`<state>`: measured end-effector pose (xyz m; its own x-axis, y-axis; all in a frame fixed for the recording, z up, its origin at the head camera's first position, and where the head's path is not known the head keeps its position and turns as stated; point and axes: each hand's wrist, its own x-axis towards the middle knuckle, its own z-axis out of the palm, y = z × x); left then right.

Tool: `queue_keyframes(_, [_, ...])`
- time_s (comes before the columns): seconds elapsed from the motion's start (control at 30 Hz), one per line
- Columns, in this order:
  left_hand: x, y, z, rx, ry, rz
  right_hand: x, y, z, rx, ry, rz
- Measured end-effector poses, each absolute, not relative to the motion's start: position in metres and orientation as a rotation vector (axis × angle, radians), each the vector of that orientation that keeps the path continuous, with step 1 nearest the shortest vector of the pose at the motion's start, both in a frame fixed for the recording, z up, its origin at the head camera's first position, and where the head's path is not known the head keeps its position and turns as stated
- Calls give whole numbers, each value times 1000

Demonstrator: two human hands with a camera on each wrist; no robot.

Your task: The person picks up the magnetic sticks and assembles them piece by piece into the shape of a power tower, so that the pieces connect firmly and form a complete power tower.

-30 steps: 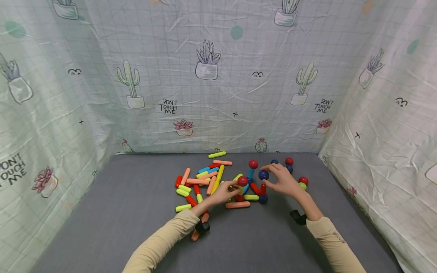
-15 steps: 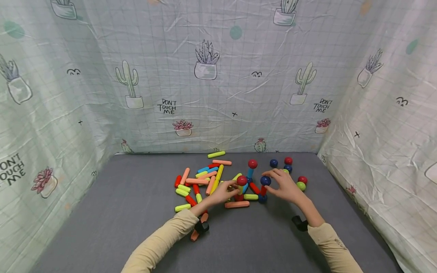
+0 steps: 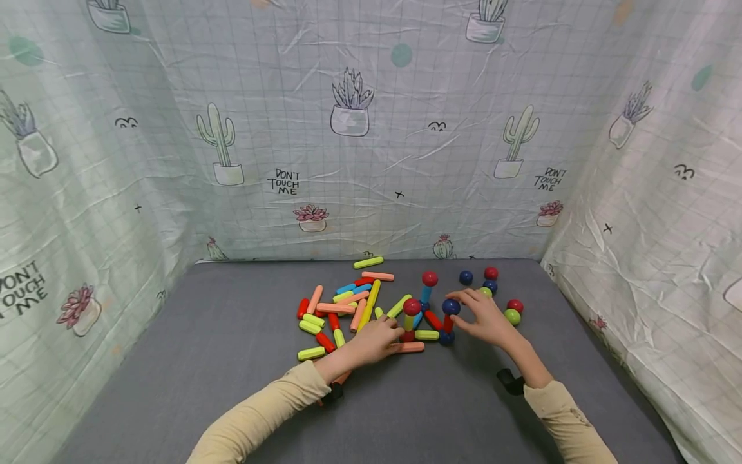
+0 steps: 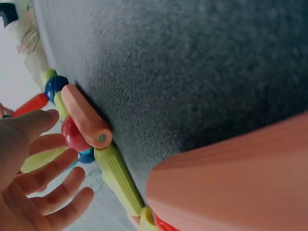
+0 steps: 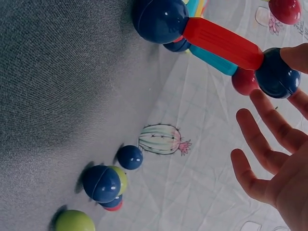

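Note:
A frame of magnetic rods and balls stands on the table. At its right corner my right hand pinches a blue ball between thumb and finger, on top of an upright red rod. A lower blue ball is at that rod's foot. My left hand has its fingers spread loosely beside the left corner, close to the lower red ball. That corner carries an upright yellow-green rod topped by a red ball. At the back corner, a blue rod bears another red ball.
Loose rods in several colours, among them a long yellow rod, lie left of the frame. An orange rod lies along its front. Loose balls, including a green ball, sit to the right. A printed curtain surrounds the table.
My right hand has brought the blue ball down onto the upright red rod. My left hand has let go of the left upright and moved slightly left and toward the front.

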<state>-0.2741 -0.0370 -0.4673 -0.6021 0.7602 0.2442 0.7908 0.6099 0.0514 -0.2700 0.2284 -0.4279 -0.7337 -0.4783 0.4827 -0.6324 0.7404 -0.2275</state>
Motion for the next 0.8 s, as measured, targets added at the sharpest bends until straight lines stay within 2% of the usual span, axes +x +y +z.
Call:
queue_keyframes(0.3, [-266, -32, -472, -1323, -2459, 256, -267, 226, -423, 859, -2590, 511])
queue_keyframes(0.8, [-263, -29, -470, -1373, -2445, 277, -266, 228, -426, 755, -2637, 574])
